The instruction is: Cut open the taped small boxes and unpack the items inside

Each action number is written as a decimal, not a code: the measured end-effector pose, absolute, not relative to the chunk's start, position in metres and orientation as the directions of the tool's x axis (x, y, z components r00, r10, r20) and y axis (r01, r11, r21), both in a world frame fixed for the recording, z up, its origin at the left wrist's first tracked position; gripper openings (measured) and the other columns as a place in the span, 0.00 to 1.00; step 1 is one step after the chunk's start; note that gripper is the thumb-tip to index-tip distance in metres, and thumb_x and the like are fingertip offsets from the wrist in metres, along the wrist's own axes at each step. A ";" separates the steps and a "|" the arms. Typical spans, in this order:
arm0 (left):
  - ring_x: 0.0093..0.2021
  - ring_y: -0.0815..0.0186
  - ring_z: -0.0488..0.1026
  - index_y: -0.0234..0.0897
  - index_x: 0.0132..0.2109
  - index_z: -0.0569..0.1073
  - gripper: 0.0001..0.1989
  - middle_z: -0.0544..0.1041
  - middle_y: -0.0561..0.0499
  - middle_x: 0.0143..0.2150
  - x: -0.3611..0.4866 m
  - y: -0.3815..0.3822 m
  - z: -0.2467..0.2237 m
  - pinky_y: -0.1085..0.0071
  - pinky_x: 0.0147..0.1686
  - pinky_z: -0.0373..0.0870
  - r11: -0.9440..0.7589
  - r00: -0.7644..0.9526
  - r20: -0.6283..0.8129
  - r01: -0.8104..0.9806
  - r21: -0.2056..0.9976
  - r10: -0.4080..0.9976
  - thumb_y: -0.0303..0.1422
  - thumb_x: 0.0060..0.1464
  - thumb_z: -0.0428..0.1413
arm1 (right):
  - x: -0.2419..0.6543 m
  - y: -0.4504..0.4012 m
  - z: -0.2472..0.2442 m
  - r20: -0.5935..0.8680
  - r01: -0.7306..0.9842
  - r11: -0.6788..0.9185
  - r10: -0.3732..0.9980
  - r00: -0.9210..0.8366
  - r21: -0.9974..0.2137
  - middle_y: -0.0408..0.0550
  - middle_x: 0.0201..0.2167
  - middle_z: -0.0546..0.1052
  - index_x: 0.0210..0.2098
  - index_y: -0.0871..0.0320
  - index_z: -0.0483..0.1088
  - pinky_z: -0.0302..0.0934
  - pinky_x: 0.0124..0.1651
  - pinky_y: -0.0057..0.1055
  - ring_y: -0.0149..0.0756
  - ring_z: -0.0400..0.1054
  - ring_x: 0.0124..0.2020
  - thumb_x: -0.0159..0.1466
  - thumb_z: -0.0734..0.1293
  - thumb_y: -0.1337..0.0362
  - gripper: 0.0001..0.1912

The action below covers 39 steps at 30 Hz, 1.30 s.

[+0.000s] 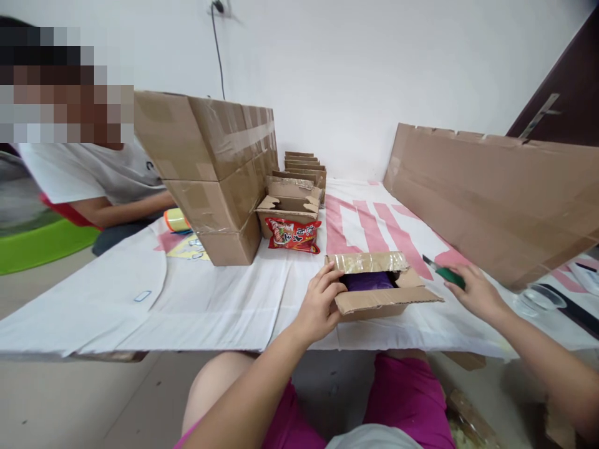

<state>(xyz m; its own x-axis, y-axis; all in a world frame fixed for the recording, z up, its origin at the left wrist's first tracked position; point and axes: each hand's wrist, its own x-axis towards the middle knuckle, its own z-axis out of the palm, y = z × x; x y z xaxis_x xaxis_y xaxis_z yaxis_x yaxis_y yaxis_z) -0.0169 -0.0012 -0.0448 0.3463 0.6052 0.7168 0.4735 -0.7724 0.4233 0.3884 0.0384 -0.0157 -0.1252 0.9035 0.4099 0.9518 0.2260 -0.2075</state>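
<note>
A small cardboard box (pixel 372 312) sits on the cloth-covered table in front of me, its top flaps raised and spread. Something purple (pixel 367 281) shows inside; its kind is hard to make out. My left hand (pixel 321 302) grips the box at its left end, fingers bent over the edge. In my right hand (pixel 475 292), just off the box's right side, is a green-handled utility knife (pixel 450 276). Its blade is out, pointing up and left, apart from the cardboard. Behind the box lies a red printed food packet (pixel 294 236), leaning against another open carton (pixel 285 213).
Taped cardboard boxes (pixel 224 168) are stacked at left, with a row of open cartons (pixel 304 163) behind. A large cardboard panel (pixel 482 193) stands at right, near a clear plastic container (pixel 538 300). Another person (pixel 88 168) sits at far left, beside a yellow-orange roll (pixel 176 220).
</note>
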 end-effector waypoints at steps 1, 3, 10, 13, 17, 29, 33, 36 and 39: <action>0.67 0.49 0.54 0.39 0.45 0.68 0.18 0.68 0.42 0.57 -0.017 -0.001 -0.045 0.46 0.61 0.59 -0.771 0.345 0.716 0.475 0.424 0.607 0.23 0.45 0.52 | 0.380 0.039 -0.001 0.455 0.930 0.303 0.872 -0.183 -0.208 0.54 0.48 0.72 0.54 0.52 0.66 0.65 0.50 0.45 0.49 0.68 0.49 0.63 0.61 0.57 0.21; 0.67 0.48 0.54 0.39 0.45 0.68 0.17 0.68 0.41 0.57 -0.017 0.000 -0.046 0.47 0.61 0.58 -0.766 0.343 0.712 0.479 0.428 0.612 0.24 0.46 0.52 | 0.358 0.041 0.026 0.451 0.855 0.480 0.818 -0.356 -0.195 0.52 0.47 0.71 0.55 0.50 0.66 0.65 0.50 0.43 0.46 0.69 0.48 0.65 0.61 0.56 0.20; 0.67 0.48 0.53 0.38 0.45 0.67 0.15 0.67 0.39 0.58 -0.017 -0.001 -0.047 0.47 0.61 0.58 -0.768 0.343 0.715 0.480 0.423 0.608 0.26 0.48 0.53 | 0.293 0.057 0.063 0.148 0.653 0.742 0.671 -0.727 -0.153 0.50 0.46 0.70 0.57 0.47 0.66 0.67 0.44 0.37 0.39 0.69 0.42 0.67 0.59 0.58 0.19; 0.68 0.48 0.52 0.38 0.46 0.66 0.17 0.67 0.39 0.58 -0.018 -0.001 -0.047 0.47 0.61 0.58 -0.776 0.353 0.719 0.477 0.411 0.598 0.25 0.47 0.53 | 0.283 0.068 0.061 0.136 0.623 0.774 0.634 -0.762 -0.118 0.50 0.44 0.71 0.56 0.47 0.67 0.66 0.45 0.38 0.40 0.69 0.43 0.67 0.60 0.59 0.19; 0.68 0.49 0.53 0.38 0.46 0.66 0.17 0.67 0.40 0.58 -0.019 -0.001 -0.047 0.47 0.61 0.58 -0.778 0.353 0.721 0.476 0.410 0.596 0.24 0.47 0.53 | 0.277 0.075 0.059 0.136 0.586 0.804 0.595 -0.792 -0.104 0.51 0.43 0.71 0.55 0.48 0.69 0.67 0.44 0.38 0.39 0.69 0.41 0.66 0.61 0.61 0.18; 0.67 0.49 0.54 0.38 0.44 0.67 0.15 0.68 0.40 0.57 -0.019 0.000 -0.047 0.49 0.60 0.59 -0.758 0.341 0.705 0.488 0.432 0.622 0.26 0.47 0.54 | 0.280 0.075 0.063 0.230 0.553 0.827 0.559 -0.797 -0.097 0.52 0.44 0.71 0.55 0.49 0.68 0.66 0.44 0.37 0.40 0.69 0.43 0.66 0.60 0.63 0.18; 0.67 0.48 0.54 0.38 0.44 0.67 0.16 0.68 0.40 0.57 -0.019 0.000 -0.047 0.49 0.61 0.58 -0.758 0.340 0.705 0.486 0.435 0.622 0.25 0.46 0.54 | 0.276 0.073 0.060 0.204 0.542 0.838 0.542 -0.815 -0.061 0.51 0.43 0.71 0.55 0.48 0.68 0.66 0.43 0.37 0.39 0.69 0.42 0.66 0.60 0.64 0.19; 0.67 0.49 0.54 0.38 0.44 0.67 0.16 0.68 0.40 0.57 -0.018 0.000 -0.046 0.49 0.61 0.58 -0.759 0.339 0.706 0.483 0.437 0.622 0.25 0.46 0.54 | 0.274 0.076 0.057 0.210 0.539 0.841 0.537 -0.817 -0.052 0.51 0.43 0.72 0.55 0.48 0.69 0.67 0.42 0.37 0.39 0.69 0.41 0.65 0.61 0.64 0.19; 0.67 0.49 0.54 0.39 0.44 0.66 0.16 0.68 0.40 0.57 -0.019 0.000 -0.046 0.48 0.60 0.58 -0.762 0.344 0.706 0.479 0.435 0.619 0.25 0.45 0.53 | 0.273 0.079 0.055 0.208 0.529 0.847 0.527 -0.824 -0.055 0.51 0.43 0.71 0.55 0.48 0.69 0.67 0.43 0.36 0.39 0.69 0.42 0.65 0.61 0.65 0.19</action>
